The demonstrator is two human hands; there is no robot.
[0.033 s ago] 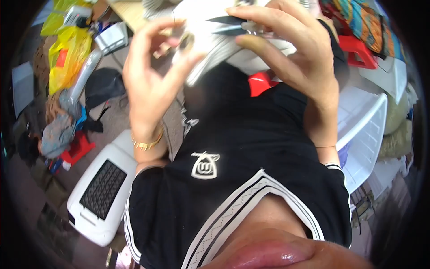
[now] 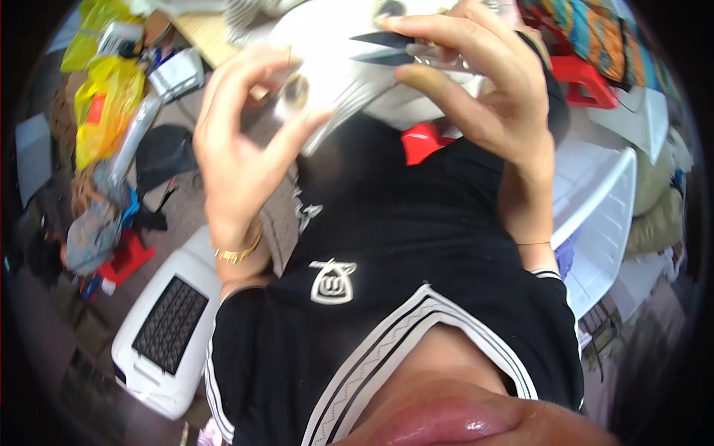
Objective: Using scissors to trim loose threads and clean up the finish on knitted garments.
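My right hand (image 2: 491, 82) grips thread snips (image 2: 383, 46) between thumb and fingers. Their two dark pointed blades are parted and aim left, toward my other hand. My left hand (image 2: 245, 134), with a gold bracelet at the wrist, curls its thumb and forefinger round a small white, fuzzy-looking piece (image 2: 296, 91) with a dark brownish round patch. Blur hides just what this piece is. Beneath both hands lies bright white material (image 2: 320, 37); ribbed greyish cloth (image 2: 346, 100) shows beside it. Another dark round patch (image 2: 390, 9) sits at the top, near the right fingertips.
Red plastic (image 2: 420, 141) shows by my lap. On the right stand a white plastic bin (image 2: 595, 223) and a red stool (image 2: 584, 78). Leftward are yellow bags (image 2: 111, 104), a dark bag (image 2: 171, 156) and a white pet-carrier-like case (image 2: 167, 327) with a black grille.
My left hand has come slightly nearer to me with the white piece between its fingers. The snips remain in my right hand, blades apart. The whole view has shifted a little.
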